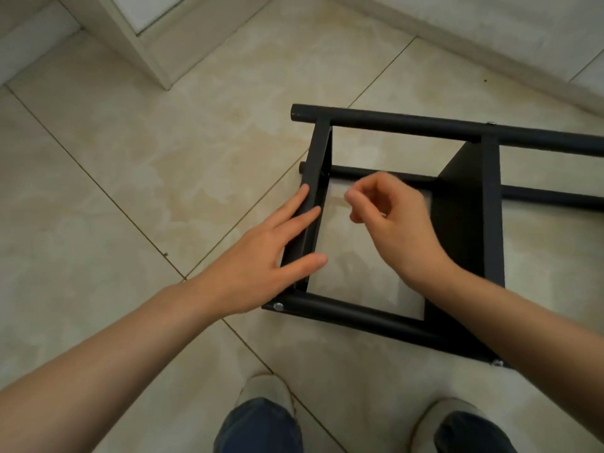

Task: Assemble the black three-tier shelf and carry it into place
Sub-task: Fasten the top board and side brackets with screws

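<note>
Straight, spread fingers of the left hand [261,253] are laid flat on the end panel [318,152] of the black shelf [408,125], which is seen lying on its side on the tiled floor [130,158] beneath both hands. The right hand [389,220] is held over the open bay just right of the left hand, its fingers curled and blurred; whether anything is pinched cannot be told. A silver screw head [278,306] is seen just below the left hand.
</note>
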Action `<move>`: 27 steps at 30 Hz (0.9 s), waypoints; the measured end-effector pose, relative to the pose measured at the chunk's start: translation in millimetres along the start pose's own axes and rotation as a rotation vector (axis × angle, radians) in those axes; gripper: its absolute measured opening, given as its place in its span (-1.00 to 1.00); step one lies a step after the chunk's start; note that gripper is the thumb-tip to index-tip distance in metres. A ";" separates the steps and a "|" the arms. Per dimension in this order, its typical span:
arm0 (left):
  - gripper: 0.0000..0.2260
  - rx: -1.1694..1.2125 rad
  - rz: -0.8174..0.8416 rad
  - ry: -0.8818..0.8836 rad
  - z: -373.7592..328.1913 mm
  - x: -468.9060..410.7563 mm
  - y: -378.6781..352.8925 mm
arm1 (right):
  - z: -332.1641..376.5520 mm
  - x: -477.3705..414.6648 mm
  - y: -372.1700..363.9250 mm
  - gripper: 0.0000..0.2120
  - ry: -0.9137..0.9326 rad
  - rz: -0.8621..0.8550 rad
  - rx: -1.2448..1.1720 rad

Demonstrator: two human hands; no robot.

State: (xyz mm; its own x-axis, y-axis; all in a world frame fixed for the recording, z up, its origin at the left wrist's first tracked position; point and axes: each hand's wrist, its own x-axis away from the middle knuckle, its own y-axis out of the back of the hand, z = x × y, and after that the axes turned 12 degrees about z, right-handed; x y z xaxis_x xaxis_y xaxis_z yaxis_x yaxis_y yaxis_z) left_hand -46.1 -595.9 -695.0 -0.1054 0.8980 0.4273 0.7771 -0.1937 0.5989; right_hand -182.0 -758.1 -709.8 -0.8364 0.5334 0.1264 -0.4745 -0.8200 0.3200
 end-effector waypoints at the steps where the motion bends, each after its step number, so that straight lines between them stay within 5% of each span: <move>1: -0.21 -0.031 0.057 -0.019 4.5 7.4 0.8 | -1.2 4.8 -3.0 -0.95 -0.014 0.010 -0.029; 5: -0.06 -0.281 0.252 -0.057 21.9 26.8 6.7 | -8.6 16.0 -12.2 -0.93 -0.107 0.063 -0.090; 9: -0.04 -0.439 0.259 -0.110 30.6 28.1 13.0 | -13.8 17.6 -16.0 -0.93 -0.186 0.183 -0.187; 17: -0.17 -0.332 0.092 -0.251 37.9 25.2 7.8 | -21.9 28.2 -17.9 -0.87 -0.368 0.395 -0.526; 27: -0.19 -0.246 0.008 -0.289 48.9 24.2 -5.8 | -24.9 26.8 -15.8 -0.87 -0.453 0.553 -0.671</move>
State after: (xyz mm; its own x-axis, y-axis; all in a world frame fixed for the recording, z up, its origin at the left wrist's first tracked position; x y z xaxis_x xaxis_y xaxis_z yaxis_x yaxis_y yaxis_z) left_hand -22.8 -553.7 -721.2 0.1061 0.9637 0.2449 0.6014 -0.2583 0.7560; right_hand -203.7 -736.0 -734.9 -0.8698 -0.0474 0.4911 -0.2219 -0.8515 -0.4751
